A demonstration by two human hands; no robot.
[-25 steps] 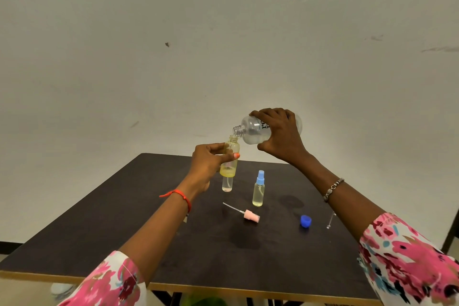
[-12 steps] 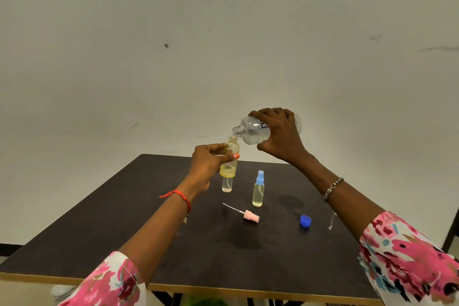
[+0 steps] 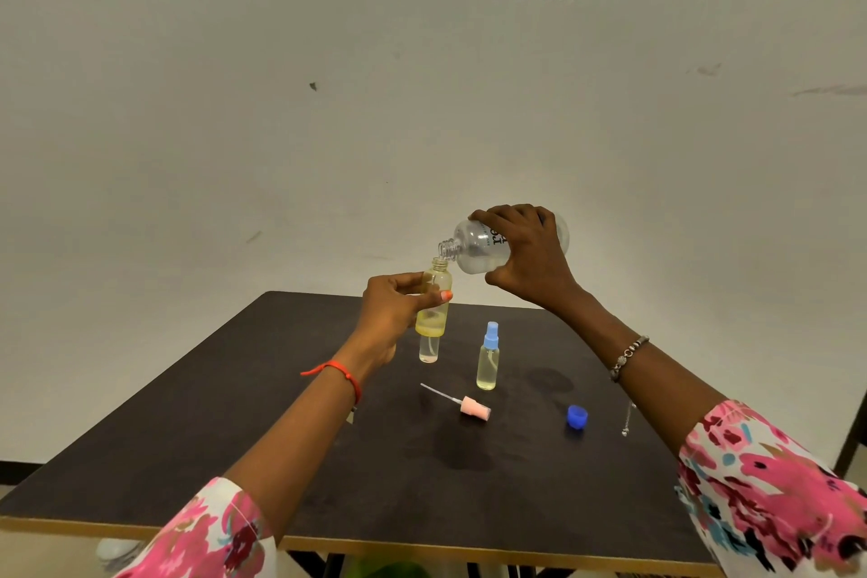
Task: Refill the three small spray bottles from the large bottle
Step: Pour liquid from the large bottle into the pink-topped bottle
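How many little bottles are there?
3. The held bottle is in the left hand under the large bottle; the half-hidden bottle stands on the table behind it; the blue-topped bottle stands beside that.

Open tabletop at front — capped bottle, pink sprayer, blue cap block mid-table.

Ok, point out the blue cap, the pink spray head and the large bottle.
blue cap [image 3: 576,417]: head view, on its side wall.
pink spray head [image 3: 475,406]: head view, on the pink collar, not the thin tube.
large bottle [image 3: 473,250]: head view, on the clear shoulder near the neck.
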